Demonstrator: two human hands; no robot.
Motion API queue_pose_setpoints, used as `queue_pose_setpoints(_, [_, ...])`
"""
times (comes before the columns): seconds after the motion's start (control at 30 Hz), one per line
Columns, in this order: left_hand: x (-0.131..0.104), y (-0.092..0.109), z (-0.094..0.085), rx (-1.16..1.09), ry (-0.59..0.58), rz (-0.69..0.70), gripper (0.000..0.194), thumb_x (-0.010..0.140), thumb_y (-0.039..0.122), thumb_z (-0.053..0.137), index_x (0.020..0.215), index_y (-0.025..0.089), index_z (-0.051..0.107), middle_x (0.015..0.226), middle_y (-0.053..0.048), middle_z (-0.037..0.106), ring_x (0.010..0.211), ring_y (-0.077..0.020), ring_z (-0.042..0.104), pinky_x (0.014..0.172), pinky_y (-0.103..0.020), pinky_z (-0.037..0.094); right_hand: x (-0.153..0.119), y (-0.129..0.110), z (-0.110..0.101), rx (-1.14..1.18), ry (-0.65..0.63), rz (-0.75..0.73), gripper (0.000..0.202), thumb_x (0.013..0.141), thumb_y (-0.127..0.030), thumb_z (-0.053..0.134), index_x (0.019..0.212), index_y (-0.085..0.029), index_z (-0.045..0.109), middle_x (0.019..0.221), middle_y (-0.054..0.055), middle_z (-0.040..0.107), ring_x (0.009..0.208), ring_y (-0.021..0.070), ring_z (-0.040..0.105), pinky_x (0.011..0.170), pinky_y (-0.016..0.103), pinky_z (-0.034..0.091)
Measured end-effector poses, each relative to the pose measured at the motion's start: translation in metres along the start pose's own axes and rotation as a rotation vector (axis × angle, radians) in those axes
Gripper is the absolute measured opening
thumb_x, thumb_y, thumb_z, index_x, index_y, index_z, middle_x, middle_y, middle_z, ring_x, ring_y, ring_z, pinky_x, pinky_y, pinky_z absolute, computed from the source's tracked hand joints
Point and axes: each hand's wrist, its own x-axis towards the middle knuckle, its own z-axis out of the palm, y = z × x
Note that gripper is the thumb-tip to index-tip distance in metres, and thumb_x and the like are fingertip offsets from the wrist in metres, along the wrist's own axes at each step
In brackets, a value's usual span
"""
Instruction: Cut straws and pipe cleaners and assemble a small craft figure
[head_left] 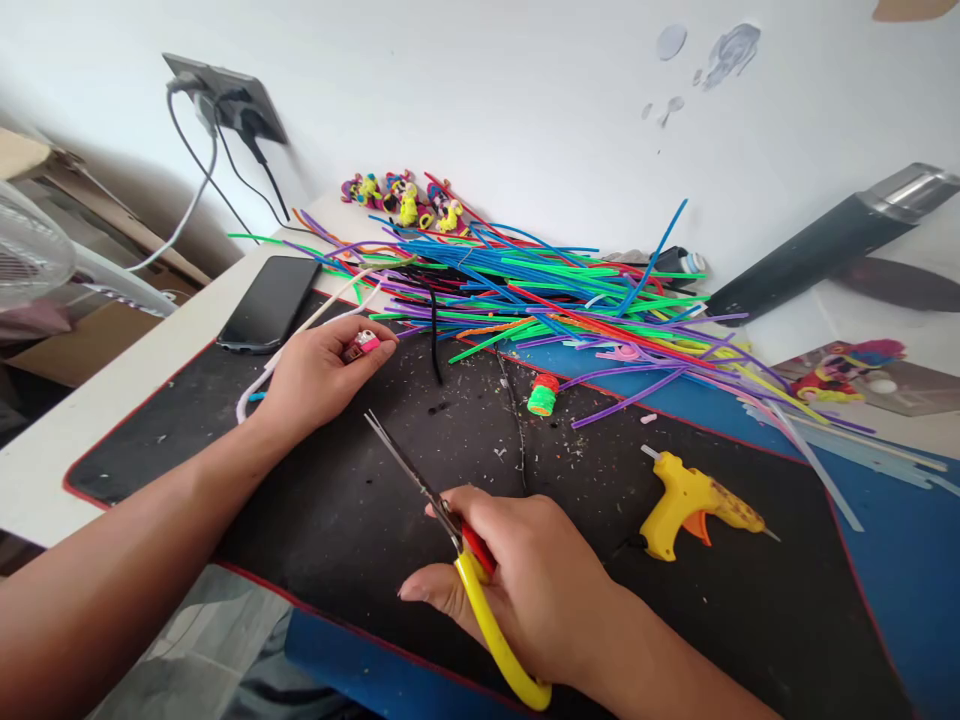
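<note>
My left hand [319,375] is closed around a small pink-and-white piece [364,345], mostly hidden by the fingers; it looks like part of a pipe-cleaner figure. Scissors [414,478] with yellow and red handles are in my right hand [536,570], blades nearly together and pointing up and left toward the left hand. Their tips are apart from the piece. White pipe cleaners [319,312] lie beside and behind the left hand. A black pipe cleaner [435,340] lies to its right. A green-and-orange coiled piece [541,396] stands farther right on the black mat [337,530].
A large pile of coloured pipe cleaners [525,280] spreads along the back. Finished-looking small figures [405,200] sit behind it. A phone [270,303] lies at left, a yellow glue gun [697,503] at right. A dark flask [832,240] stands near the wall. Scraps dot the mat.
</note>
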Motion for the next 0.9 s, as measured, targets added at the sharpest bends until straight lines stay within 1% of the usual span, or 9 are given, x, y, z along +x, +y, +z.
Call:
queue_pose_setpoints(0.1, [0.001, 0.001, 0.0, 0.011, 0.0, 0.001, 0.038, 0.091, 0.056, 0.066, 0.099, 0.022, 0.084, 0.059, 0.005, 0.048, 0.056, -0.015, 0.041, 0.058, -0.031, 0.031, 0.001, 0.0, -0.003, 0.02, -0.021, 0.024, 0.072, 0.1, -0.084, 0.062, 0.12, -0.016, 0.079, 0.064, -0.003, 0.062, 0.055, 0.0159, 0.054, 0.059, 0.03, 0.036])
queue_pose_setpoints(0.2, [0.001, 0.003, -0.001, 0.019, 0.004, 0.005, 0.036, 0.091, 0.054, 0.066, 0.098, 0.023, 0.083, 0.06, 0.005, 0.049, 0.057, -0.0149, 0.041, 0.059, -0.03, 0.032, 0.002, 0.001, -0.007, 0.054, -0.048, 0.057, 0.07, 0.098, -0.08, 0.069, 0.126, -0.017, 0.078, 0.067, -0.002, 0.066, 0.055, 0.0151, 0.054, 0.057, 0.029, 0.036])
queue_pose_setpoints(0.27, [0.001, 0.004, -0.002, 0.02, 0.001, 0.0, 0.036, 0.092, 0.053, 0.066, 0.099, 0.022, 0.083, 0.059, 0.006, 0.046, 0.056, -0.0149, 0.039, 0.058, -0.03, 0.031, 0.003, -0.001, -0.009, 0.094, -0.077, 0.092, 0.063, 0.097, -0.073, 0.076, 0.128, -0.019, 0.077, 0.072, -0.001, 0.071, 0.058, 0.016, 0.059, 0.056, 0.027, 0.038])
queue_pose_setpoints(0.33, [0.001, 0.003, -0.003, 0.019, -0.003, -0.005, 0.036, 0.093, 0.053, 0.066, 0.102, 0.022, 0.082, 0.058, 0.006, 0.043, 0.056, -0.0152, 0.039, 0.058, -0.03, 0.031, 0.004, -0.003, -0.01, 0.13, -0.111, 0.12, 0.052, 0.097, -0.06, 0.082, 0.131, -0.021, 0.077, 0.079, 0.0, 0.077, 0.065, 0.0175, 0.065, 0.057, 0.026, 0.041])
queue_pose_setpoints(0.43, [0.003, -0.001, -0.001, -0.011, -0.01, 0.006, 0.037, 0.092, 0.051, 0.068, 0.113, 0.022, 0.081, 0.062, 0.007, 0.044, 0.059, -0.0157, 0.042, 0.06, -0.029, 0.033, 0.005, -0.005, -0.01, 0.125, -0.153, 0.138, 0.048, 0.094, -0.045, 0.086, 0.137, -0.026, 0.076, 0.084, -0.001, 0.079, 0.068, 0.017, 0.068, 0.06, 0.025, 0.044])
queue_pose_setpoints(0.57, [0.006, -0.008, 0.002, -0.102, -0.02, 0.029, 0.042, 0.093, 0.046, 0.067, 0.125, 0.02, 0.076, 0.076, 0.004, 0.056, 0.069, -0.0171, 0.051, 0.067, -0.029, 0.041, 0.004, -0.004, -0.006, 0.04, -0.137, 0.105, 0.048, 0.093, -0.049, 0.088, 0.135, -0.026, 0.078, 0.085, -0.002, 0.077, 0.069, 0.0162, 0.067, 0.065, 0.026, 0.046])
queue_pose_setpoints(0.73, [0.008, -0.009, -0.009, -0.122, -0.006, 0.022, 0.035, 0.099, 0.042, 0.065, 0.118, 0.016, 0.079, 0.091, -0.001, 0.074, 0.085, -0.0182, 0.061, 0.081, -0.029, 0.046, 0.003, 0.001, 0.001, -0.106, -0.116, -0.015, 0.05, 0.097, -0.055, 0.084, 0.136, -0.024, 0.077, 0.091, 0.001, 0.082, 0.076, 0.0196, 0.073, 0.068, 0.029, 0.045])
queue_pose_setpoints(0.83, [0.009, -0.009, -0.017, -0.184, 0.026, 0.013, 0.04, 0.103, 0.041, 0.067, 0.128, 0.013, 0.079, 0.104, -0.004, 0.08, 0.096, -0.0195, 0.067, 0.092, -0.03, 0.051, 0.004, 0.006, 0.004, -0.198, -0.095, -0.066, 0.053, 0.099, -0.057, 0.081, 0.14, -0.024, 0.075, 0.096, 0.002, 0.085, 0.081, 0.0222, 0.078, 0.07, 0.032, 0.046])
queue_pose_setpoints(0.9, [0.01, -0.01, -0.017, -0.211, 0.067, 0.007, 0.045, 0.104, 0.043, 0.067, 0.135, 0.012, 0.078, 0.108, -0.005, 0.082, 0.098, -0.0203, 0.069, 0.095, -0.032, 0.052, 0.005, 0.01, 0.005, -0.261, -0.068, -0.085, 0.055, 0.101, -0.055, 0.08, 0.145, -0.022, 0.073, 0.104, 0.006, 0.087, 0.087, 0.0252, 0.081, 0.074, 0.034, 0.049])
